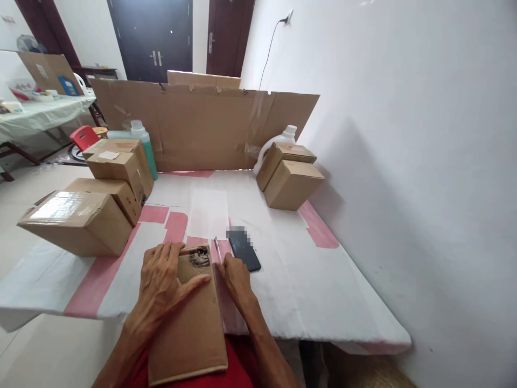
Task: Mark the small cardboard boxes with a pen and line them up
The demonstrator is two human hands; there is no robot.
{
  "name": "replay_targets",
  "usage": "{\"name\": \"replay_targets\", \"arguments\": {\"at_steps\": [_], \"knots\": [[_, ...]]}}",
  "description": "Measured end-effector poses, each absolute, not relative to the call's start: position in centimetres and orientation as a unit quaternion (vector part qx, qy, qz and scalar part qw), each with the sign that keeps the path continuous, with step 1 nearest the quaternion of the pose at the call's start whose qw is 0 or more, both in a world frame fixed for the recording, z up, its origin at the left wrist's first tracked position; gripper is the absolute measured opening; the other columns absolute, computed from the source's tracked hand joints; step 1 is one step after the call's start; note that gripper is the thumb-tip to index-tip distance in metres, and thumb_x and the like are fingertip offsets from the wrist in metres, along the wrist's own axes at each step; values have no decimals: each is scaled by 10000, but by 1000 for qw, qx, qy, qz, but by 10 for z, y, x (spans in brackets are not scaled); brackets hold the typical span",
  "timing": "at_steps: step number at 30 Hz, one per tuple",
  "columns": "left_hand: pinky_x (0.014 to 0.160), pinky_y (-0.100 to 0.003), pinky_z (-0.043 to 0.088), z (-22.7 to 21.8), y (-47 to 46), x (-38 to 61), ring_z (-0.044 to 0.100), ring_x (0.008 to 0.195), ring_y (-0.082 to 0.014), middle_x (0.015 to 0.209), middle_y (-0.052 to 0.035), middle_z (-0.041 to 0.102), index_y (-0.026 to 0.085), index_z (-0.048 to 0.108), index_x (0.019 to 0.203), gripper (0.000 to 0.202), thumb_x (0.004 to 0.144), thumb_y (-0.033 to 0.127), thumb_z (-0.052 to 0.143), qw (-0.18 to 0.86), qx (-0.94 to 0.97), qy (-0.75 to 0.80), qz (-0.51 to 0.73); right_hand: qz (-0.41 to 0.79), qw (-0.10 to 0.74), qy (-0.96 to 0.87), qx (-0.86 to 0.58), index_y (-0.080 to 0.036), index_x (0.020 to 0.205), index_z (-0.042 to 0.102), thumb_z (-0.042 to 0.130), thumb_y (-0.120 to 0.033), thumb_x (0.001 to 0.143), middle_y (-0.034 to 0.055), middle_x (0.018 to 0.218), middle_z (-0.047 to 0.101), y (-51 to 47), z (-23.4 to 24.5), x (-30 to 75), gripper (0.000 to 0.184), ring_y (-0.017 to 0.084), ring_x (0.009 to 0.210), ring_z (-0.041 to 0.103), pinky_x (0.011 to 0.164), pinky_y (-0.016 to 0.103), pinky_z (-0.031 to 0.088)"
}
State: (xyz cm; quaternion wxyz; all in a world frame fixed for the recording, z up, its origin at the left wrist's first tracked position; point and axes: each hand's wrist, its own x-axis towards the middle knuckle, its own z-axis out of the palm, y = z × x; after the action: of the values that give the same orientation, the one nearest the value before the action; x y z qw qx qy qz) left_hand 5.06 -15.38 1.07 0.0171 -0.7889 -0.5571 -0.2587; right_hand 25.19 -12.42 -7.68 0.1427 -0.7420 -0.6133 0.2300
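Observation:
A flat brown cardboard piece (189, 328) with a dark scribble near its top lies half on the table's near edge and half over my lap. My left hand (161, 280) lies on its upper left part, fingers spread flat and thumb stretched across it. My right hand (236, 280) rests at the cardboard's right edge with its fingers curled down on the table, next to a pen (217, 249) and just short of a black phone (244, 249). Nothing shows inside the right hand.
The table (323, 291) has a white cover with pink patches. Several taped cardboard boxes (76, 221) stand at the left, two more boxes (291, 183) at the back right. A cardboard screen (202, 126), a green bottle (145, 143) and a white jug (278, 141) stand behind. A white sheet (209, 213) lies mid-table.

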Motion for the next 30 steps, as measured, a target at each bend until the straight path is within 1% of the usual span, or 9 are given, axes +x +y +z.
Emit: {"name": "replay_targets", "arguments": {"at_steps": [5, 8, 13, 16, 18, 22, 25, 27, 30], "knots": [[904, -494, 446, 10, -153, 51, 650, 975, -335, 1040, -98, 692, 209, 575, 1109, 569, 849, 705, 680, 9, -788, -559, -258, 163, 143, -573, -791, -147, 1190, 606, 612, -354, 982, 237, 1326, 605, -122, -61, 280, 293, 375, 1276, 559, 979, 450, 457], [897, -497, 447, 9, -152, 51, 643, 964, -333, 1025, -94, 688, 210, 580, 1083, 561, 862, 721, 649, 5, -787, -564, -250, 175, 144, -545, -807, -102, 1179, 614, 732, -332, 873, 277, 1305, 592, -112, -62, 300, 401, 436, 1298, 520, 985, 521, 456], [885, -502, 453, 9, -150, 52, 636, 942, -338, 1004, -100, 678, 200, 591, 1053, 570, 863, 737, 628, 11, -787, -568, -242, 263, 199, -504, -798, -118, 1056, 654, 889, -388, 609, 227, 1133, 702, -91, -73, 320, 573, 411, 1134, 644, 884, 446, 505], [888, -501, 450, 8, -150, 51, 638, 946, -338, 1009, -99, 681, 198, 593, 1072, 585, 849, 737, 648, 16, -785, -568, -248, 335, 278, -494, -753, -171, 904, 684, 775, -438, 706, 110, 908, 754, -91, -78, 321, 345, 331, 952, 708, 808, 391, 519], [889, -498, 445, 7, -150, 51, 636, 949, -335, 1014, -98, 684, 198, 590, 1087, 585, 847, 727, 659, 17, -785, -567, -248, 379, 344, -484, -709, -177, 891, 693, 676, -482, 790, 81, 874, 759, -101, -79, 316, 321, 306, 917, 716, 800, 388, 534], [886, -485, 436, 6, -151, 52, 630, 948, -324, 1019, -96, 678, 197, 586, 1076, 581, 860, 733, 637, 13, -784, -569, -246, 460, 463, -428, -626, -146, 1190, 647, 597, -601, 875, 114, 1004, 783, -137, -60, 301, 555, 301, 936, 741, 806, 439, 584], [911, -481, 426, 6, -151, 54, 622, 965, -319, 1027, -96, 670, 193, 591, 1060, 575, 862, 731, 636, 8, -784, -573, -239, 608, 572, -285, -471, -201, 1302, 638, 748, -552, 843, 137, 1214, 760, -169, -25, 291, 588, 299, 968, 755, 829, 470, 605], [930, -478, 418, 8, -152, 55, 615, 986, -319, 1041, -94, 667, 190, 598, 1072, 570, 858, 715, 655, 5, -784, -574, -237, 703, 592, -194, -344, -218, 1258, 704, 798, -556, 822, 137, 1315, 726, -187, 1, 284, 560, 301, 1011, 751, 854, 464, 611], [925, -463, 419, 9, -155, 57, 606, 992, -313, 1042, -84, 668, 187, 605, 1113, 552, 853, 665, 694, 3, -784, -574, -238, 796, 542, -151, -223, -159, 1175, 766, 646, -722, 878, 153, 1217, 764, -205, 26, 267, 648, 292, 957, 751, 836, 449, 615]]}}
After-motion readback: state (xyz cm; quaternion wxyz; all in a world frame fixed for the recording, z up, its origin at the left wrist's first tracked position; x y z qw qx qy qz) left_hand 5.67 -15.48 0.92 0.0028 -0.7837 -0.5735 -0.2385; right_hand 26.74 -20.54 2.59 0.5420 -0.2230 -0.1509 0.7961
